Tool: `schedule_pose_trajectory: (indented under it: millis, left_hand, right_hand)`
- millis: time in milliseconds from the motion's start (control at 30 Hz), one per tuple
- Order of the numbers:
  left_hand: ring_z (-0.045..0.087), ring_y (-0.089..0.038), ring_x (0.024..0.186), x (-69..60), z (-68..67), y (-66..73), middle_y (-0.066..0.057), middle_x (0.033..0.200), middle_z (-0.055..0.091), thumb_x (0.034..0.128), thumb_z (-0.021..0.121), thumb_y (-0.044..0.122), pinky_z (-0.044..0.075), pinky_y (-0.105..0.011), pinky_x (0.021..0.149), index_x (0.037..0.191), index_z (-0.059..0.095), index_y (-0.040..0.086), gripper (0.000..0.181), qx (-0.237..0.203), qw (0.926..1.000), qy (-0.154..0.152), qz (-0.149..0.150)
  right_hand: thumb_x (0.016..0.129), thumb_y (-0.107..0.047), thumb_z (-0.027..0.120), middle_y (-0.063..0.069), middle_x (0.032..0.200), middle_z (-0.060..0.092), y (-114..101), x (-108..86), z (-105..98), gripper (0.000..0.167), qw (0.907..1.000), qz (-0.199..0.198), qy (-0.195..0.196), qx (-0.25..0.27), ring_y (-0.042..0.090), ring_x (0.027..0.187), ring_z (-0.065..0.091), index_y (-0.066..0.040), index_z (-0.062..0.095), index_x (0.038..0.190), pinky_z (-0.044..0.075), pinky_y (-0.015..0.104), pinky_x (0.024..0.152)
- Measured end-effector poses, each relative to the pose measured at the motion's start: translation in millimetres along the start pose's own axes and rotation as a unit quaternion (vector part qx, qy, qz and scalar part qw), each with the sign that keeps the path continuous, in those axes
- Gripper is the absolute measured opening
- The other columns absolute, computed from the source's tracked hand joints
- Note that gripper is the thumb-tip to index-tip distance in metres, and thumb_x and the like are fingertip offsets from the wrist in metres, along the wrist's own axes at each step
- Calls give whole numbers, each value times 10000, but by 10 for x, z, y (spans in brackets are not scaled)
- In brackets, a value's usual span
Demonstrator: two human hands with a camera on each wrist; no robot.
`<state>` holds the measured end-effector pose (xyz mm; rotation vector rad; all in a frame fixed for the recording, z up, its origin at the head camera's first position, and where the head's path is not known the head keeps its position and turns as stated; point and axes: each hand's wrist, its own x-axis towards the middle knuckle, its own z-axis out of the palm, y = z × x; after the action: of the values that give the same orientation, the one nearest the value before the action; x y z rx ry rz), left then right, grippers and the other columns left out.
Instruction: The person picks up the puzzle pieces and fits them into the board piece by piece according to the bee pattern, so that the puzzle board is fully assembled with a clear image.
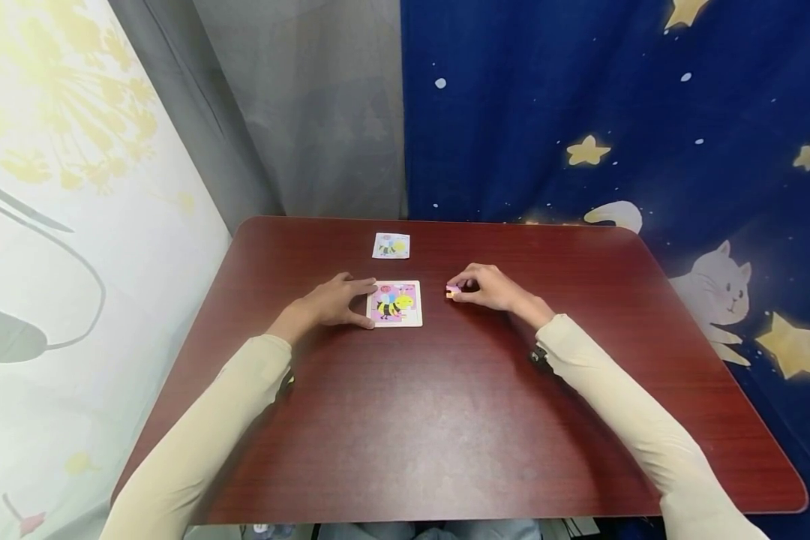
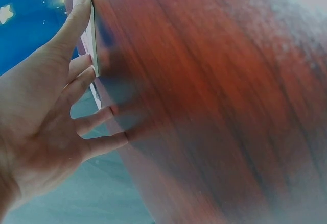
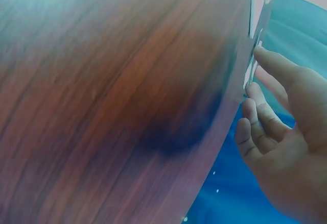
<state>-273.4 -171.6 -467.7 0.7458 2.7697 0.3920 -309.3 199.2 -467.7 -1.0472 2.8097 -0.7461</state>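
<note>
A small square jigsaw puzzle (image 1: 395, 315) with a yellow-and-black bee on pink lies flat in its pale frame on the table. Spread along its left side, my left hand (image 1: 337, 301) touches the frame, thumb near the lower corner and fingers toward the upper one. The left wrist view shows those fingers mostly straight beside the frame edge (image 2: 94, 40). To the right of the puzzle, my right hand (image 1: 491, 287) pinches a small pink-and-yellow puzzle piece (image 1: 452, 291) between thumb and fingertips, apart from the frame. In the right wrist view the piece (image 3: 250, 72) is seen nearly edge-on.
Behind the puzzle lies a card (image 1: 391, 246) with a similar bee picture. The reddish-brown table (image 1: 405, 435) has rounded corners. A grey and blue curtain (image 1: 499, 112) hangs beyond its far edge, and a white patterned wall covering (image 1: 108, 247) stands at the left.
</note>
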Motion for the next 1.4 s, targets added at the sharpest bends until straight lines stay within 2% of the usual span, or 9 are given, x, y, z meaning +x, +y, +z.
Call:
schedule_pose_trajectory:
  millis: [333, 567, 967, 1400]
  left_hand:
    - [293, -404, 1512, 5, 1, -5, 49, 1664, 372, 811, 813, 632, 398, -633, 1096, 1574, 483, 244, 917, 43, 10000, 2, -23]
    - [299, -403, 1509, -6, -9, 10, 51, 1663, 374, 805, 823, 626, 403, -628, 1095, 1570, 489, 239, 921, 15, 10000, -14, -30]
    - [286, -429, 1514, -23, -18, 27, 33, 1665, 373, 815, 831, 594, 385, -648, 1104, 1563, 500, 212, 903, -1, 10000, -19, 32]
    - [305, -410, 1506, -11, 1, 0, 43, 1663, 376, 809, 828, 608, 401, -634, 1094, 1562, 503, 218, 908, 4, 10000, 37, 49]
  right_hand:
    - [927, -238, 813, 80, 1047, 698, -148, 85, 115, 299, 9991, -241, -89, 336, 256, 965, 629, -122, 791, 1202, 525, 412, 877]
    - [931, -256, 809, 38, 1055, 695, -242, 151, 184, 300, 9989, -325, -169, 293, 203, 956, 616, -140, 791, 1206, 524, 377, 872]
    - [944, -300, 793, 21, 1090, 692, -386, 207, 239, 323, 9987, -267, -367, 232, 210, 981, 611, -143, 783, 1226, 512, 368, 881]
    - [925, -249, 815, 29, 1069, 694, -496, 239, 310, 294, 9979, -463, -329, 302, 202, 960, 610, -123, 795, 1190, 515, 368, 866]
